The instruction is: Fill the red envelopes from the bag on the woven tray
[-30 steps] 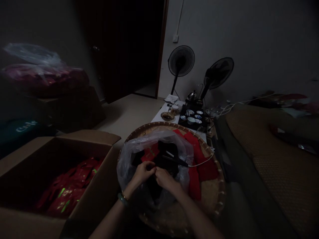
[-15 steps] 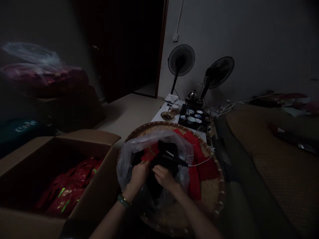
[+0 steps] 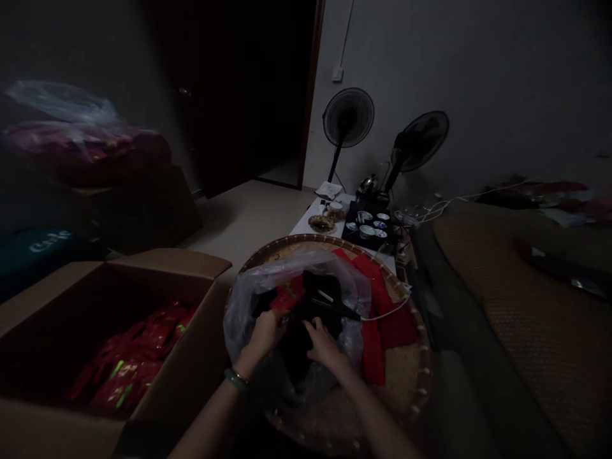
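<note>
On a round woven bamboo tray [image 3: 404,376], a clear plastic bag [image 3: 239,306] lies open around black material [image 3: 296,357]. My left hand [image 3: 268,328], with bracelets at its wrist, is closed in a pinch. What it holds is too dark to make out. Just beyond its fingertips is a red piece with a gold mark [image 3: 289,292]. My right hand [image 3: 324,343] hovers over the black material, thumb and forefinger apart, holding nothing visible. A slim black tool with a white cord [image 3: 342,309] rests across the bag beyond it.
Red cloth strips [image 3: 375,338] lie on the tray's right side. To the left, an open cardboard box [image 3: 184,357] contains red packets. Past the tray is a low table [image 3: 306,218] with small cups, a kettle and two fans behind. A woven mat [image 3: 526,287] is at right.
My right hand has drawn slightly away from the left, its thumb and forefinger spreading. The left hand stays pinched in nearly the same place.
</note>
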Motion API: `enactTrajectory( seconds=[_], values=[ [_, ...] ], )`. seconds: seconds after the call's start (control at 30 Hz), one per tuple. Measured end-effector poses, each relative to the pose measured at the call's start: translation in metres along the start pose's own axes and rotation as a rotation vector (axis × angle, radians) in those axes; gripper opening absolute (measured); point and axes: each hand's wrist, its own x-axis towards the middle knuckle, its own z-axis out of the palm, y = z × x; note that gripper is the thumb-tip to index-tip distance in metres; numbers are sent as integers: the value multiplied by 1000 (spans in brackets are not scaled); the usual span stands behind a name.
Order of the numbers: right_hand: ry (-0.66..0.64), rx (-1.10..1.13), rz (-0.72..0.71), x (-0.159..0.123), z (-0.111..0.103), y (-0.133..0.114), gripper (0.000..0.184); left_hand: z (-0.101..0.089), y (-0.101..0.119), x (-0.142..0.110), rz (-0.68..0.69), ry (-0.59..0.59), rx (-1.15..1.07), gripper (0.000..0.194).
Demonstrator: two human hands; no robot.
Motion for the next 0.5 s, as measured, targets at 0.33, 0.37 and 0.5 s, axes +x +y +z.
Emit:
enactTrajectory(
  seconds=[0.33, 0.37, 0.5],
  values=[
    [132, 65, -32, 3, 10, -4, 51, 5, -8, 4, 30, 40, -107, 36],
    [165, 129, -36, 5, 9, -2, 47, 5, -8, 4, 30, 43, -105, 36],
    [304, 454, -42, 10, 3, 7, 46, 4, -10, 5, 18, 58, -96, 38]
  ],
)
